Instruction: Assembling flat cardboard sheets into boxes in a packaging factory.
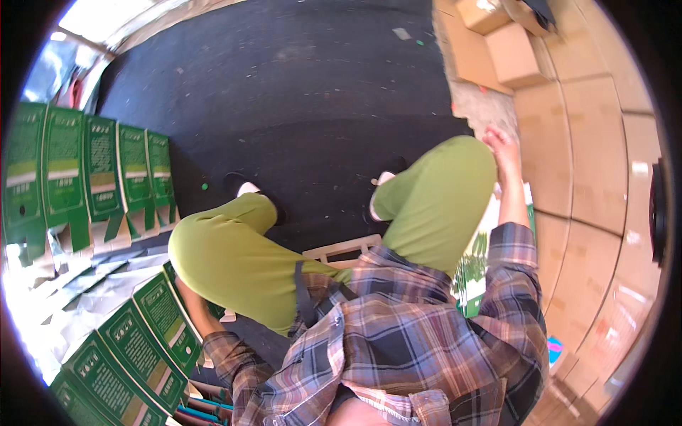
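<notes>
My right hand [502, 148] is beside my right knee, its fingers curled together; anything between them is too small to make out. Under that forearm lies a flat white and green printed sheet or carton [472, 273], partly hidden by my thigh and sleeve. Down at my left side, the back part of my left hand [190, 298] shows next to a green printed carton [167, 312]. My left knee hides its fingers. More green cartons [117, 358] stand in a row along my lower left.
Another row of green cartons [99, 170] with bottom flaps hanging open stands at the far left. Brown cardboard boxes [543, 149] are stacked along the right. An open brown box [515, 57] sits at the far right. Dark floor covering [298, 92] with small scraps lies ahead.
</notes>
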### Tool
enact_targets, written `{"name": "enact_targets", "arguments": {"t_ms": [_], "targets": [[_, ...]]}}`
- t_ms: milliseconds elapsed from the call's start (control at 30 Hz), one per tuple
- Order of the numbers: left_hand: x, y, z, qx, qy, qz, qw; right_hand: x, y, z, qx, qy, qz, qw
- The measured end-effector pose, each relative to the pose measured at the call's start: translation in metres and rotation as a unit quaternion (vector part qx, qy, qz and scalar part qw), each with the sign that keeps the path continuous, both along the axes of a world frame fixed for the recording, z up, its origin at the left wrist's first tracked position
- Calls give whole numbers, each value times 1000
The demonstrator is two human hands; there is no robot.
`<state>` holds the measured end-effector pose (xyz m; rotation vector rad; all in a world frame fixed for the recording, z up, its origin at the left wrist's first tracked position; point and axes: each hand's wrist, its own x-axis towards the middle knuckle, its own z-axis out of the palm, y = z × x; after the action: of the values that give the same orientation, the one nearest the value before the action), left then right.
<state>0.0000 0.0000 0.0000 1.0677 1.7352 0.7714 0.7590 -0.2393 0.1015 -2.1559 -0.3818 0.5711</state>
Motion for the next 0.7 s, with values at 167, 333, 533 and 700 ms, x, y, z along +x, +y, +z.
{"name": "enact_targets", "arguments": {"t_ms": [167,333,533,700], "targets": [[115,27,133,224,36,-69,972,-10,-148,-57,-69,104,-172,977],[234,21,215,325,-1,-256,910,-71,-265,-118,-89,207,-304,925],[319,-5,176,250,50,-536,805,-136,-299,-146,-33,310,-398,863],[327,-11,119,154,153,-608,764,-140,-324,-186,120,346,-495,788]]}}
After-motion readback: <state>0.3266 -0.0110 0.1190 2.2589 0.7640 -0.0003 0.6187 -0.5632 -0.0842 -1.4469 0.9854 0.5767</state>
